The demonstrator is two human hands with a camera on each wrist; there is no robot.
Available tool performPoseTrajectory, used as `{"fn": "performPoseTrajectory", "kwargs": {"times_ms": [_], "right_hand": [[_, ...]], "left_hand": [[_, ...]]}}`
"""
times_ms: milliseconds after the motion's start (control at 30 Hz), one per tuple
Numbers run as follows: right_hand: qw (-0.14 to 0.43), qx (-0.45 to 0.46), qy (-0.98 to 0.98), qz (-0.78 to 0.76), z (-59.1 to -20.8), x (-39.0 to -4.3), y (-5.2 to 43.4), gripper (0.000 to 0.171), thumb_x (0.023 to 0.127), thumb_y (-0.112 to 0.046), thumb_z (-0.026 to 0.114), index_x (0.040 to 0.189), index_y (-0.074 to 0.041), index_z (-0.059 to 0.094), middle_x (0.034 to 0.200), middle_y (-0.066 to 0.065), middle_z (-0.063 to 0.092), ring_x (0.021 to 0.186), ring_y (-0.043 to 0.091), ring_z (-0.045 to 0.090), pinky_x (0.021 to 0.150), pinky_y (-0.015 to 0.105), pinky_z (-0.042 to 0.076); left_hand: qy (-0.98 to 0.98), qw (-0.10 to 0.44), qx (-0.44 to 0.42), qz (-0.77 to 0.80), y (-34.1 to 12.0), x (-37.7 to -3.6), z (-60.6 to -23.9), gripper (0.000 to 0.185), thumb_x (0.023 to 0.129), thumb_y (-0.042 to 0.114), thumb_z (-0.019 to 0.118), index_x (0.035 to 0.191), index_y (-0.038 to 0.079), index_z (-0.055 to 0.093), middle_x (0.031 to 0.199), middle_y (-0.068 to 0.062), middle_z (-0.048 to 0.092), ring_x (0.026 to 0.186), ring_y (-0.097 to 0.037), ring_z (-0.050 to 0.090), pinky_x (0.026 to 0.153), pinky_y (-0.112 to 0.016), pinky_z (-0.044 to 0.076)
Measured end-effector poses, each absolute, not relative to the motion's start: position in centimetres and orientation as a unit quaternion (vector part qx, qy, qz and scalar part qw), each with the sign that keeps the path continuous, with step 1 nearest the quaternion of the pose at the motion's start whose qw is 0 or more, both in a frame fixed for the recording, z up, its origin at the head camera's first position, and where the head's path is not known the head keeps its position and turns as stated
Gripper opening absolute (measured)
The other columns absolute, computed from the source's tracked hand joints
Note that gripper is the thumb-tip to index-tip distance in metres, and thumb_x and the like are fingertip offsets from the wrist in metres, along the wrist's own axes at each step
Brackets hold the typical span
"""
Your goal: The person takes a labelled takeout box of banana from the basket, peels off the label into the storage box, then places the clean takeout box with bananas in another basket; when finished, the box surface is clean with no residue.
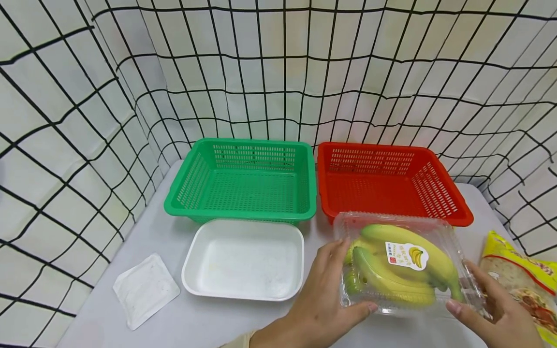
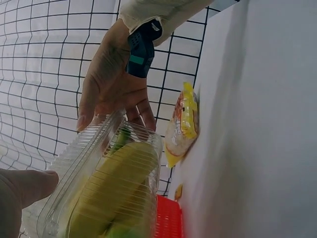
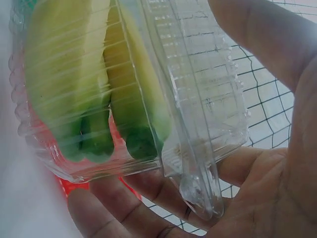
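A clear plastic clamshell box (image 1: 457,241) of bananas (image 1: 391,270) is held between both hands in front of the red basket. Its lid bears a white label (image 1: 406,255) with a banana picture. My left hand (image 1: 319,299) grips the box's left side, thumb along the near edge. At the other end, my right hand (image 1: 505,304) holds the right side, thumb at the near corner. From the right wrist, fingers (image 3: 129,203) curl around the end of the box beside its hinged seam. In the left wrist view, the box hangs above the white table surface (image 2: 257,124).
Behind stand a green basket (image 1: 239,215) and a red basket (image 1: 463,215) side by side. A white tray (image 1: 243,261) lies before the green one, with a flat white packet (image 1: 145,290) to its left. A yellow food bag (image 1: 522,280) lies far right. Black wire mesh (image 1: 285,58) encloses the table.
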State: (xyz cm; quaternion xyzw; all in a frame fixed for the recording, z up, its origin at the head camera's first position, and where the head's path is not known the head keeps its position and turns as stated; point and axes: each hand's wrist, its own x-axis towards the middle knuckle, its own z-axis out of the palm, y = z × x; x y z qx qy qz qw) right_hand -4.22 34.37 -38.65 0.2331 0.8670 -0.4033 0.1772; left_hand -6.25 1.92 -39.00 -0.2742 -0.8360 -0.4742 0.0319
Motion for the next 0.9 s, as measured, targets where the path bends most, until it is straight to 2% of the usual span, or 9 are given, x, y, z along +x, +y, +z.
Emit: {"fn": "performPoseTrajectory", "kwargs": {"times_ms": [200,500,733,900], "right_hand": [[0.182,0.226,0.866,-0.408,-39.6,-4.0,34.3,0.115,0.096,-0.053,0.072,0.166,-0.011,-0.009,0.164,0.038,0.009,0.131,0.061,0.039,0.088,0.053,0.061],[0.189,0.218,0.869,-0.402,-41.2,-4.2,34.3,0.114,0.096,-0.056,0.071,0.167,-0.011,-0.005,0.163,0.04,0.013,0.128,0.055,0.046,0.087,0.047,0.061],[0.19,0.226,0.864,-0.408,-41.8,-4.1,33.7,0.114,0.094,-0.057,0.073,0.168,-0.014,-0.003,0.163,0.04,0.012,0.134,0.061,0.036,0.088,0.051,0.061],[0.185,0.222,0.873,-0.392,-42.1,-4.3,33.5,0.116,0.091,-0.058,0.075,0.168,-0.013,0.001,0.162,0.039,0.017,0.134,0.059,0.037,0.089,0.053,0.06]], "left_hand": [[-0.838,0.032,-0.271,-0.472,1.8,-6.1,-39.7,0.101,0.087,0.034,0.085,0.164,0.006,0.025,0.158,-0.006,0.034,0.142,-0.017,0.039,0.115,-0.039,0.044],[-0.838,0.028,-0.27,-0.474,1.4,-6.1,-40.9,0.101,0.086,0.032,0.085,0.163,0.007,0.025,0.158,-0.005,0.034,0.143,-0.017,0.039,0.115,-0.038,0.044],[-0.842,0.016,-0.268,-0.468,1.4,-6.2,-41.7,0.1,0.086,0.03,0.086,0.163,0.007,0.025,0.159,-0.006,0.033,0.145,-0.019,0.037,0.117,-0.039,0.042],[-0.848,0.01,-0.259,-0.462,1.4,-6.3,-42.2,0.099,0.087,0.031,0.086,0.162,0.007,0.026,0.159,-0.006,0.034,0.145,-0.02,0.038,0.117,-0.039,0.041]]}}
